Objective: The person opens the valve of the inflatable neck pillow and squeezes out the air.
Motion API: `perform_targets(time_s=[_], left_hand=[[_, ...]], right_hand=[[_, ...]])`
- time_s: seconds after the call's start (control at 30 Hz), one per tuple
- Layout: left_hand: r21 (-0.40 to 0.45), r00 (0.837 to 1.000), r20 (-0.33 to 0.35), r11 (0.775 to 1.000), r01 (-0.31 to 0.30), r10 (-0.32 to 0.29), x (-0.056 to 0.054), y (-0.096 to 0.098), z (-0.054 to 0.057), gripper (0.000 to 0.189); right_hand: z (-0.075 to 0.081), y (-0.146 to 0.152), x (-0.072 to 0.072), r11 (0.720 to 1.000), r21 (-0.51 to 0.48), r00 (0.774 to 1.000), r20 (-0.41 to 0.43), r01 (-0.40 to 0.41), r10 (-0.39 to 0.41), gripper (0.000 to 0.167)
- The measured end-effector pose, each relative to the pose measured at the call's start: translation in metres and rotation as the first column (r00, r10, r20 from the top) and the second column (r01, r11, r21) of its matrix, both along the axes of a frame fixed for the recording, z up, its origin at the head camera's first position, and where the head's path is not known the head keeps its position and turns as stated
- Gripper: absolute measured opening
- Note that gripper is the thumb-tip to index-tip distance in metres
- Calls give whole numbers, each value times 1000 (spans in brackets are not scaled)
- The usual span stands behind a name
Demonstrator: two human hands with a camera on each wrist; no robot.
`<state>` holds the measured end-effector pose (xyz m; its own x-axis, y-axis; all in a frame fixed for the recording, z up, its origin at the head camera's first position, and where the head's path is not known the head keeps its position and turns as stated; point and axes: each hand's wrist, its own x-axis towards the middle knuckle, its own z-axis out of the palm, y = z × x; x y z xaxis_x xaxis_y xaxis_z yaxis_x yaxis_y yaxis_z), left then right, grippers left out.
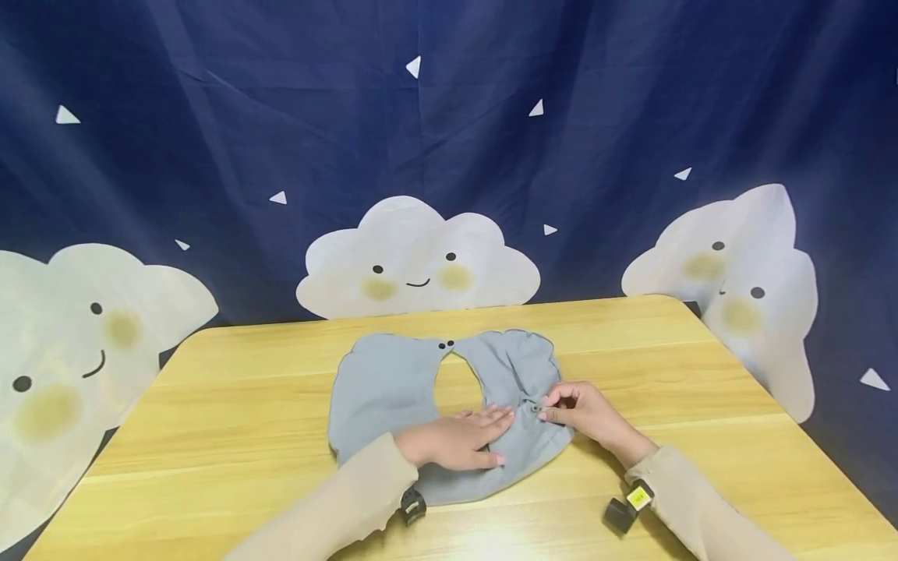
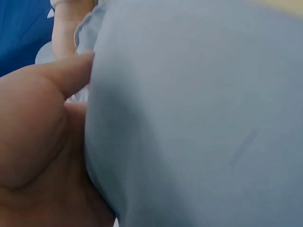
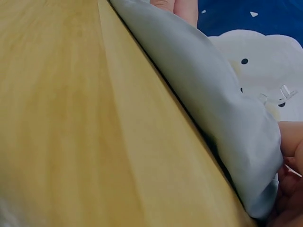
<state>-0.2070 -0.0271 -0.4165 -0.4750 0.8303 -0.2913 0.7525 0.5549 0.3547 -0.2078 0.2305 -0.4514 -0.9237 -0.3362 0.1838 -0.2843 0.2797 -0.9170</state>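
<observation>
A grey-blue cloth bib (image 1: pixel 382 382) lies spread on the table, its neck opening in the middle and two dark snaps (image 1: pixel 446 344) side by side at the far edge. My left hand (image 1: pixel 466 440) rests flat on it, fingers straight and pointing right; in the left wrist view the cloth (image 2: pixel 199 109) bulges beside the thumb. With thumb and forefinger, my right hand (image 1: pixel 585 413) pinches the bib's right part beside a small round fastener (image 1: pixel 536 408). Creases run from that spot. The right wrist view has the bib's edge (image 3: pixel 213 104) raised off the wood near the fingers.
The light wooden table (image 1: pixel 231 405) reaches back to a dark blue curtain (image 1: pixel 477 117) printed with smiling clouds and white triangles. Small dark devices sit on both wrists, the right one (image 1: pixel 627 506) with a yellow face.
</observation>
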Motion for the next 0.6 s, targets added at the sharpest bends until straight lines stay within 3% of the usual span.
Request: perform_targets(time_s=[0.17,0.3,0.43,0.6], left_hand=[[56,997,78,998,8,-12,-9,-2,1,70],[112,997,76,994,14,-23,-11,-11,2,71],[183,998,61,983,-32,21,-11,-27,11,69],[283,994,3,953,-105,109,-13,-53,29,67]], right_hand=[[2,-1,-1,1000,13,999,41,24,-25,13],[0,-4,-2,1000,24,997,76,20,-22,14],[-1,-5,-4,1000,24,995,103,-7,4,16],[3,3,-5,997,50,992,117,-55,49,16]])
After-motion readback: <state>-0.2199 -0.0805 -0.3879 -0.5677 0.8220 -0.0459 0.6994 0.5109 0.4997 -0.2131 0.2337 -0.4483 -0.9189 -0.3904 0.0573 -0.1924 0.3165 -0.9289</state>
